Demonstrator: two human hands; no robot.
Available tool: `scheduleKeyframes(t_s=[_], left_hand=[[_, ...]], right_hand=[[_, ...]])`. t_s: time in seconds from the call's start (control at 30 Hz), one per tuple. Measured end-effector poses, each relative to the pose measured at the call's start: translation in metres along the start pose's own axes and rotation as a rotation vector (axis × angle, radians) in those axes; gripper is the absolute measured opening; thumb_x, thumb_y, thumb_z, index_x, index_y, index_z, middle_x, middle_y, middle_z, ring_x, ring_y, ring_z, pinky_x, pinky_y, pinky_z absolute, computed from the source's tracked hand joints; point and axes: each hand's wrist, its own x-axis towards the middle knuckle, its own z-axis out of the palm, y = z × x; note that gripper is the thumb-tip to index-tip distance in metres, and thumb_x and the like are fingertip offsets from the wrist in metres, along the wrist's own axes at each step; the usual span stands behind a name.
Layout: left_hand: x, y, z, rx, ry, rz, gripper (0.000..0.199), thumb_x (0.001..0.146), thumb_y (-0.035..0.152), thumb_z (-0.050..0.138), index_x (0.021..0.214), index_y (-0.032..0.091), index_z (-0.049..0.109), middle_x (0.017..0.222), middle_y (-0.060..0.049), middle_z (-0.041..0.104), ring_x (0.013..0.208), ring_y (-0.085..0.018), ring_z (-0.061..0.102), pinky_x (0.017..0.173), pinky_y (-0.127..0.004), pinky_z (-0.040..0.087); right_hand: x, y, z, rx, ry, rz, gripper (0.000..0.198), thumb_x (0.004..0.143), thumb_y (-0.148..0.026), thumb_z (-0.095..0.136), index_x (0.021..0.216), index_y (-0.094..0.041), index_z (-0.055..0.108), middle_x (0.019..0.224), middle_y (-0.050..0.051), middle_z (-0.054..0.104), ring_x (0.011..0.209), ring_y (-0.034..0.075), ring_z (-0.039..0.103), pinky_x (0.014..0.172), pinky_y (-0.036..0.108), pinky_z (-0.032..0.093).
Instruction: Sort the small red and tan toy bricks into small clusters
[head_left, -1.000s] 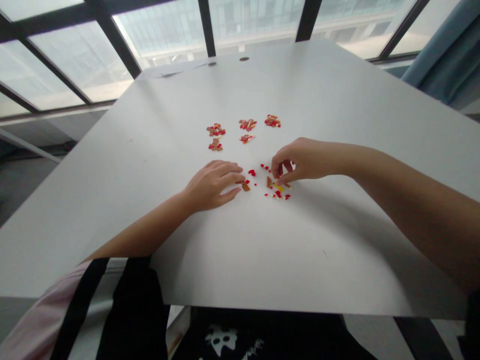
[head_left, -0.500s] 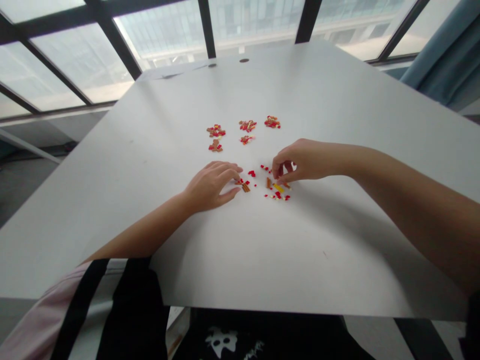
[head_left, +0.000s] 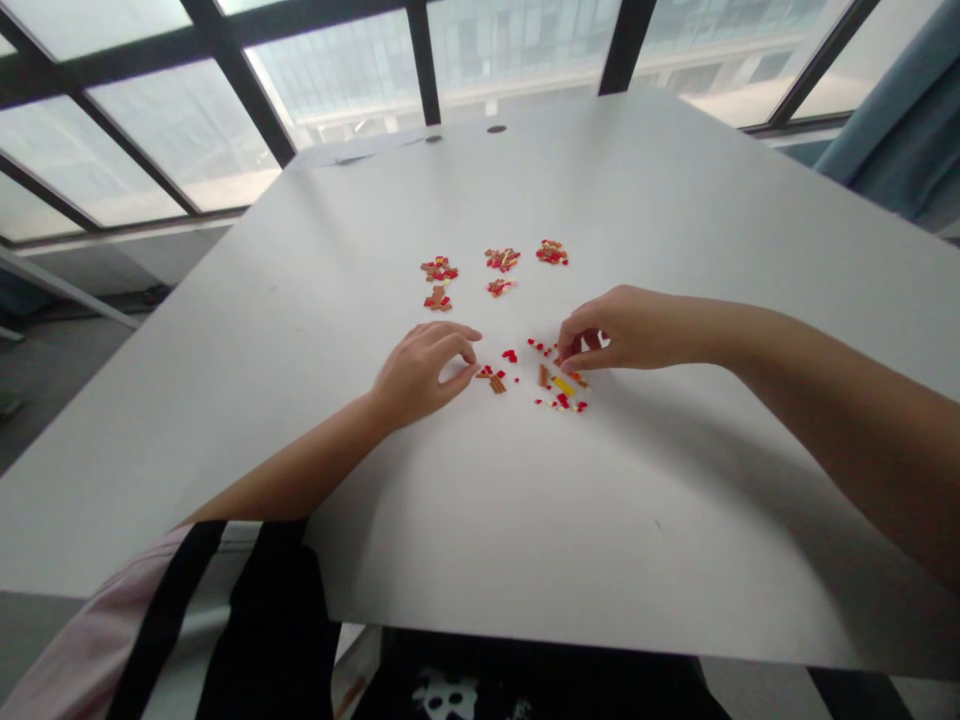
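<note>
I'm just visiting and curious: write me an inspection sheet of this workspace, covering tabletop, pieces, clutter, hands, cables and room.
Surface: white table, with two dark ovals near the far edge.
Work pieces: small loose red pieces, brown pieces and a yellow piece between and near the hands; five small clusters farther back.
Clutter: thin dark mark toward the front right; scratch or debris, cannot tell.
Hands: left hand beside the brown pieces, right hand at the yellow piece's side; whether either grips anything is unclear.
Cables: nothing seen for certain; floor at left is too blurred.
Surroundings: windows beyond the table, blue-grey curtain at right.
</note>
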Motion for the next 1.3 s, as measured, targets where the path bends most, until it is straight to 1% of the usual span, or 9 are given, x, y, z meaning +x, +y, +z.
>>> scheduleKeyframes(t_s=[0.1, 0.17, 0.37, 0.5, 0.63, 0.77, 0.9, 1.03, 1.3], left_hand=[[0.001, -0.01, -0.001, 0.125, 0.073, -0.104, 0.008, 0.1, 0.025, 0.061, 0.096, 0.022, 0.067, 0.124, -0.012, 0.079, 0.12, -0.028, 0.073, 0.106, -0.048, 0.055], [0.002, -0.019, -0.001, 0.21, 0.071, -0.187, 0.008, 0.098, 0.026, 0.063, 0.102, 0.022, 0.068, 0.127, -0.012, 0.078, 0.125, -0.031, 0.071, 0.109, -0.052, 0.054], [0.002, -0.043, 0.006, 0.357, 0.043, -0.332, 0.036, 0.093, 0.039, 0.073, 0.124, 0.022, 0.067, 0.14, -0.014, 0.072, 0.141, -0.043, 0.059, 0.118, -0.064, 0.044], [0.003, -0.051, 0.012, 0.396, 0.036, -0.342, 0.052, 0.09, 0.049, 0.078, 0.132, 0.021, 0.065, 0.15, -0.02, 0.063, 0.15, -0.05, 0.048, 0.122, -0.071, 0.037], [0.014, -0.064, 0.011, 0.424, 0.048, -0.387, 0.069, 0.08, 0.059, 0.087, 0.135, 0.024, 0.063, 0.158, -0.02, 0.054, 0.155, -0.054, 0.038, 0.125, -0.072, 0.032], [0.031, -0.078, 0.01, 0.388, 0.001, -0.467, 0.081, 0.07, 0.067, 0.093, 0.131, 0.025, 0.063, 0.166, -0.021, 0.043, 0.16, -0.056, 0.025, 0.129, -0.073, 0.024], [0.038, -0.086, 0.015, 0.357, 0.039, -0.501, 0.07, 0.07, 0.061, 0.095, 0.121, 0.022, 0.066, 0.168, -0.023, 0.038, 0.161, -0.057, 0.021, 0.128, -0.075, 0.021], [0.034, -0.09, 0.022, 0.311, 0.074, -0.501, 0.063, 0.073, 0.059, 0.093, 0.116, 0.022, 0.067, 0.167, -0.023, 0.038, 0.16, -0.058, 0.022, 0.126, -0.079, 0.02], [0.031, -0.097, 0.027, 0.358, 0.134, -0.451, 0.048, 0.078, 0.056, 0.091, 0.1, 0.021, 0.066, 0.161, -0.021, 0.045, 0.153, -0.054, 0.034, 0.123, -0.078, 0.029]], right_hand=[[-0.006, 0.005, 0.003, 0.027, 0.068, -0.001, 0.032, 0.089, -0.054, 0.062, 0.084, -0.027, 0.08, 0.077, 0.004, 0.078, 0.069, 0.02, 0.068, 0.069, 0.035, 0.049], [-0.01, 0.007, 0.008, 0.062, 0.15, 0.005, 0.036, 0.09, -0.057, 0.062, 0.085, -0.026, 0.08, 0.081, 0.005, 0.078, 0.07, 0.02, 0.068, 0.069, 0.035, 0.049], [-0.013, 0.009, 0.033, 0.16, 0.478, 0.018, 0.039, 0.092, -0.06, 0.061, 0.087, -0.026, 0.077, 0.094, 0.009, 0.077, 0.075, 0.021, 0.068, 0.073, 0.036, 0.052], [-0.007, 0.012, 0.046, 0.2, 0.591, -0.018, 0.039, 0.095, -0.059, 0.059, 0.086, -0.025, 0.076, 0.097, 0.01, 0.078, 0.075, 0.021, 0.069, 0.077, 0.038, 0.056], [-0.003, 0.015, 0.053, 0.19, 0.606, -0.048, 0.037, 0.097, -0.055, 0.059, 0.083, -0.025, 0.076, 0.095, 0.01, 0.078, 0.074, 0.02, 0.07, 0.076, 0.038, 0.057], [-0.005, 0.016, 0.054, 0.179, 0.601, -0.029, 0.036, 0.097, -0.054, 0.059, 0.083, -0.026, 0.076, 0.098, 0.01, 0.078, 0.077, 0.022, 0.071, 0.079, 0.041, 0.058], [-0.008, 0.015, 0.054, 0.195, 0.591, 0.006, 0.035, 0.097, -0.055, 0.059, 0.083, -0.027, 0.075, 0.1, 0.01, 0.078, 0.082, 0.024, 0.073, 0.083, 0.043, 0.059], [-0.008, 0.014, 0.054, 0.206, 0.589, -0.009, 0.034, 0.096, -0.054, 0.059, 0.084, -0.027, 0.076, 0.1, 0.011, 0.078, 0.087, 0.025, 0.073, 0.087, 0.044, 0.058], [-0.007, 0.014, 0.054, 0.196, 0.599, -0.026, 0.03, 0.096, -0.049, 0.059, 0.083, -0.027, 0.076, 0.1, 0.01, 0.077, 0.086, 0.024, 0.073, 0.088, 0.044, 0.058]])
